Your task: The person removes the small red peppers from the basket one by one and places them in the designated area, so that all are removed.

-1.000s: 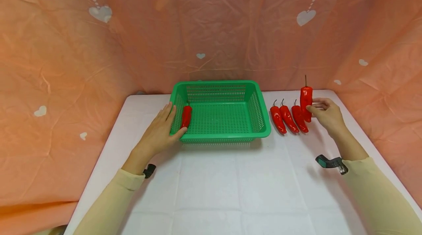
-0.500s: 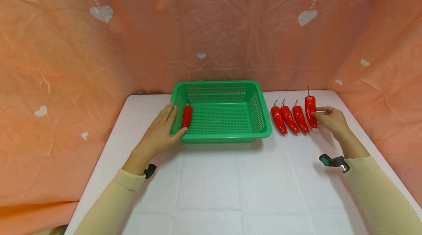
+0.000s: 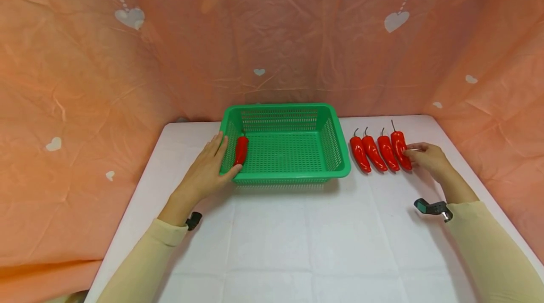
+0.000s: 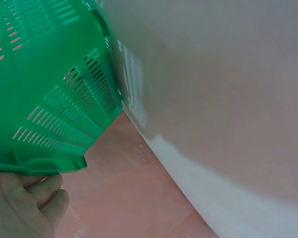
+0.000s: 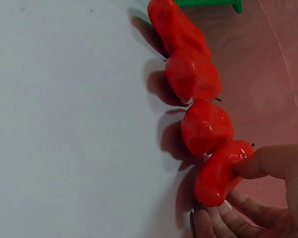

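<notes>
In the head view my left hand (image 3: 199, 175) rests on the left rim of a green plastic basket (image 3: 289, 177), fingers extended and thumb near the front corner. One red pepper (image 3: 241, 150) lies inside, along the basket's left wall. To the right, my right hand (image 3: 431, 161) pinches the rightmost red pepper (image 3: 400, 152) of a row on the table. The right wrist view has the thumb on top of this pepper (image 5: 218, 176) and the fingers below it. Several other red peppers (image 3: 360, 154) lie side by side, stems pointing away, between it and the basket.
A white cloth covers the table (image 3: 272, 237). Behind and at both sides hangs an orange-pink curtain (image 3: 289, 48) with white hearts. Black wrist cameras, such as the right one (image 3: 431, 207), stick out from both wrists.
My right hand has lowered the pepper from above the table to the right end of the row, where it now lies beside the others. My left hand has stayed on the basket.
</notes>
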